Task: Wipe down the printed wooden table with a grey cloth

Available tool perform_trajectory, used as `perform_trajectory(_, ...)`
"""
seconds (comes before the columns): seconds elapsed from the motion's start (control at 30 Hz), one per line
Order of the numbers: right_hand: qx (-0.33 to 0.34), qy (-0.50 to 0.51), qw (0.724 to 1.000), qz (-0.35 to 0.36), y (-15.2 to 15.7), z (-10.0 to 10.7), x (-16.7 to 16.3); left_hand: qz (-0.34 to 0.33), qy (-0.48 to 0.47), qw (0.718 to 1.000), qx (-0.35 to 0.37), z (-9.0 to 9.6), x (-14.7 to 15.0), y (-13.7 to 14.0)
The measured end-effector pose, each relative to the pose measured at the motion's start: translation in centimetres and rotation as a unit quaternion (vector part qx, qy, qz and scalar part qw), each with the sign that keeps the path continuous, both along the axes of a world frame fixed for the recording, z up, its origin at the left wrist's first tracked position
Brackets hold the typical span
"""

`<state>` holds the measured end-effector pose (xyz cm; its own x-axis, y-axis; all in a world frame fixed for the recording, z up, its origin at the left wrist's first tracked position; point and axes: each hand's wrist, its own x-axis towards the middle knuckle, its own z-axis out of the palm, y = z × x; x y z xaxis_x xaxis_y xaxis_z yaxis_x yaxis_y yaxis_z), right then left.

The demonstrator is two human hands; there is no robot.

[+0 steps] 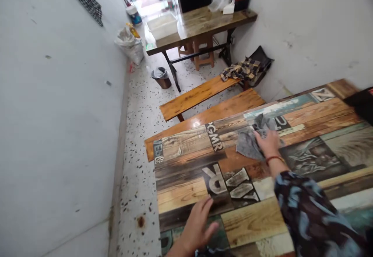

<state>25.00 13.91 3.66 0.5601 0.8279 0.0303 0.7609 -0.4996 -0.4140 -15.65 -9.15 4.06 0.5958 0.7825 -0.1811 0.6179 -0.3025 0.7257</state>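
You stand at a long table (186,195) whose top is printed with mismatched planks and big letters; it runs away from you toward the right wall, with two wooden benches (198,96) along its far edge and a second, plain wooden table (204,22) further down the narrow room.

Your right hand (268,142) lies flat and spread on a grey cloth (247,142), pressing it to the tabletop near the far edge. The cloth is bunched, and most of it spreads to the left of that hand and a little beyond it, its longer side running roughly along the table's length. A red cord circles the wrist, and a dark patterned sleeve (314,218) covers the forearm.

Your left hand (198,226) is open and holds nothing; its fingers rest on or just above the near part of the top, well apart from the cloth, so the right hand is the one on it.

The part of the cloth under your palm is hidden. A dark object (361,103) at the right edge is cut off and cannot be made out.
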Motion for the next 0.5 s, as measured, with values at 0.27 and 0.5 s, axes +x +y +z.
perform_trajectory(0.27, -0.002, 0.074, 0.892, 0.446, -12.8, -3.8, -34.4, 0.147, -0.004, 0.988, 0.048, 2.3, -13.9, -3.9)
perform_trajectory(0.5, -0.003, 0.245, 0.878, 0.412, -32.6, -1.5, -37.2, 0.172, -0.033, 0.984, -0.032, 6.3, -18.0, -1.7)
